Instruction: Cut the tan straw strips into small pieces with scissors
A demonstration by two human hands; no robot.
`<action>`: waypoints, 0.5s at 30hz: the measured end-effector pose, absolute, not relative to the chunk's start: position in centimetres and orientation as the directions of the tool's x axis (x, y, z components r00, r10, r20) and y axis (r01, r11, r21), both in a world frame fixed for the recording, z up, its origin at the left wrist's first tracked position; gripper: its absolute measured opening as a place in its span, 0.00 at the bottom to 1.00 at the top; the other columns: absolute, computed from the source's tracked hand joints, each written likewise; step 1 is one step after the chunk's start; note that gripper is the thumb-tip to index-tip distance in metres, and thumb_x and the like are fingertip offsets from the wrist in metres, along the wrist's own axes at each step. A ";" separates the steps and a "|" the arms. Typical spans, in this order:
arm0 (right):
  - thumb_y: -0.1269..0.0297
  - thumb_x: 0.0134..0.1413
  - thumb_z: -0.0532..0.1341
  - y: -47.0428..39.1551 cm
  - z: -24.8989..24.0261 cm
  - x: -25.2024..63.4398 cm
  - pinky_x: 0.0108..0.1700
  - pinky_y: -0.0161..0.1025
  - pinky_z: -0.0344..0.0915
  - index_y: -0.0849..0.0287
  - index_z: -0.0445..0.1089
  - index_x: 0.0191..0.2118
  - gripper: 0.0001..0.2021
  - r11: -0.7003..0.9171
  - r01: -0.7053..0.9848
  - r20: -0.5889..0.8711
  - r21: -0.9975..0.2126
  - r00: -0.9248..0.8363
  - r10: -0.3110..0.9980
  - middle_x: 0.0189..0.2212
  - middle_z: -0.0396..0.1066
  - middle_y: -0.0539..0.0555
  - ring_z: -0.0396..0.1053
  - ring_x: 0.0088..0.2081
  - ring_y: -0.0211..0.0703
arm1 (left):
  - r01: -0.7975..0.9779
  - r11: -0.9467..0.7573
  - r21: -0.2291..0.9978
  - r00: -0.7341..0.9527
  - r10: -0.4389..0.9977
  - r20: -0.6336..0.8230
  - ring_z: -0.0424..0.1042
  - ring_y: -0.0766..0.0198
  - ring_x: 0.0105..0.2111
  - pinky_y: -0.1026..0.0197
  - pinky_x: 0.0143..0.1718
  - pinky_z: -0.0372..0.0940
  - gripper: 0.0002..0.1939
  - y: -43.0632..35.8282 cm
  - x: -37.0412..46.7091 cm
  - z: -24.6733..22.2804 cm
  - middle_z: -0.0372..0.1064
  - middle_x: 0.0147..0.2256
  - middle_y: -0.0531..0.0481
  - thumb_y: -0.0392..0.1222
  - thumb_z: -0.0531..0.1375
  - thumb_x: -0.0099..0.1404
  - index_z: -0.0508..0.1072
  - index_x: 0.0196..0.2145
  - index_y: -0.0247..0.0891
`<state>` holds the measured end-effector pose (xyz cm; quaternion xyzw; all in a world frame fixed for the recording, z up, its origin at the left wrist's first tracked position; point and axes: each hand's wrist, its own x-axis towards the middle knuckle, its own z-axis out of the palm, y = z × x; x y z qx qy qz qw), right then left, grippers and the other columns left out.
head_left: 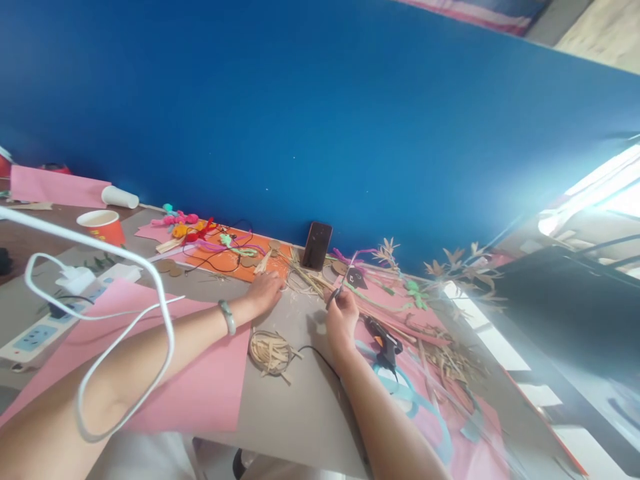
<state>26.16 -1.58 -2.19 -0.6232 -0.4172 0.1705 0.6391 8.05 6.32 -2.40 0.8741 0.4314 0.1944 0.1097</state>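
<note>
My right hand is closed around the dark handles of a pair of scissors, blades pointing up and away. My left hand, with a pale bangle at the wrist, lies palm down at the edge of an orange sheet. Its fingers reach toward straw scraps and look loosely stretched; their tips are hard to make out. Long dry straw stalks lie between the two hands. Nearer me sits a round coil holding cut straw strips. Behind the stalks a phone leans against the blue wall.
A black glue gun lies right of my right forearm, near blue tape rings. Pink paper is under my left arm. A white cable loops before it, near a power strip. A paper cup stands far left.
</note>
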 end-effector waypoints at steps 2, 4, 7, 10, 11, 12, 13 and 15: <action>0.57 0.45 0.62 -1.6 -2.3 26.1 0.29 0.34 0.54 0.57 0.58 0.24 0.13 0.172 0.305 0.327 -0.937 0.585 0.742 0.20 0.58 0.44 0.54 0.24 0.34 | 0.711 -0.600 0.367 0.543 0.800 0.255 0.68 0.55 0.40 0.53 0.44 0.60 0.08 6.3 8.0 -2.7 0.70 0.34 0.43 0.31 0.54 0.60 0.73 0.28 0.35; 0.58 0.44 0.62 -1.6 -2.3 25.9 0.29 0.34 0.54 0.57 0.58 0.23 0.13 0.175 0.310 0.331 -0.934 0.575 0.748 0.20 0.58 0.44 0.53 0.24 0.34 | 0.709 -0.593 0.382 0.530 0.805 0.265 0.68 0.55 0.39 0.54 0.44 0.60 0.08 6.1 7.6 -3.0 0.71 0.34 0.43 0.32 0.54 0.60 0.73 0.28 0.35; 0.58 0.44 0.62 -1.6 -2.3 25.7 0.30 0.34 0.55 0.58 0.59 0.23 0.12 0.179 0.317 0.336 -0.931 0.559 0.758 0.20 0.59 0.44 0.54 0.24 0.34 | 0.703 -0.579 0.413 0.509 0.815 0.276 0.68 0.58 0.37 0.57 0.42 0.60 0.07 5.8 6.5 -3.3 0.71 0.31 0.46 0.32 0.55 0.58 0.73 0.27 0.35; 0.57 0.44 0.62 -1.8 -2.2 25.5 0.30 0.34 0.56 0.58 0.60 0.23 0.12 0.167 0.332 0.332 -0.928 0.537 0.775 0.20 0.60 0.45 0.55 0.24 0.35 | 0.676 -0.566 0.472 0.491 0.824 0.284 0.68 0.61 0.34 0.60 0.37 0.61 0.04 5.6 5.2 -3.5 0.71 0.30 0.48 0.34 0.58 0.57 0.72 0.26 0.36; 0.57 0.44 0.62 -1.9 -2.1 25.4 0.30 0.34 0.56 0.58 0.60 0.23 0.12 0.159 0.342 0.329 -0.926 0.526 0.784 0.20 0.60 0.45 0.55 0.25 0.35 | 0.629 -0.527 0.571 0.460 0.845 0.274 0.67 0.62 0.30 0.61 0.34 0.60 0.03 5.4 4.8 -3.5 0.70 0.28 0.49 0.35 0.59 0.56 0.72 0.25 0.36; 0.57 0.45 0.62 -1.9 -2.0 25.2 0.30 0.34 0.56 0.58 0.61 0.23 0.12 0.150 0.354 0.326 -0.923 0.511 0.795 0.20 0.61 0.46 0.56 0.25 0.35 | 0.574 -0.460 0.678 0.414 0.877 0.244 0.65 0.64 0.27 0.62 0.30 0.59 0.03 5.3 4.4 -3.5 0.69 0.26 0.50 0.36 0.60 0.55 0.71 0.25 0.36; 0.57 0.45 0.62 -2.0 -2.0 25.1 0.30 0.34 0.57 0.58 0.61 0.23 0.12 0.141 0.366 0.321 -0.920 0.494 0.808 0.20 0.62 0.46 0.57 0.25 0.35 | 0.499 -0.380 0.779 0.379 0.904 0.198 0.64 0.66 0.24 0.63 0.28 0.58 0.04 5.1 4.0 -3.3 0.69 0.24 0.52 0.38 0.61 0.54 0.71 0.25 0.35; 0.57 0.45 0.63 -2.2 -1.8 24.7 0.31 0.34 0.58 0.59 0.63 0.22 0.12 0.125 0.381 0.304 -0.916 0.459 0.835 0.20 0.62 0.46 0.57 0.25 0.36 | 0.287 -0.188 0.939 0.359 0.930 0.076 0.63 0.68 0.22 0.65 0.25 0.56 0.08 4.5 3.5 -3.0 0.67 0.22 0.53 0.42 0.63 0.53 0.72 0.26 0.35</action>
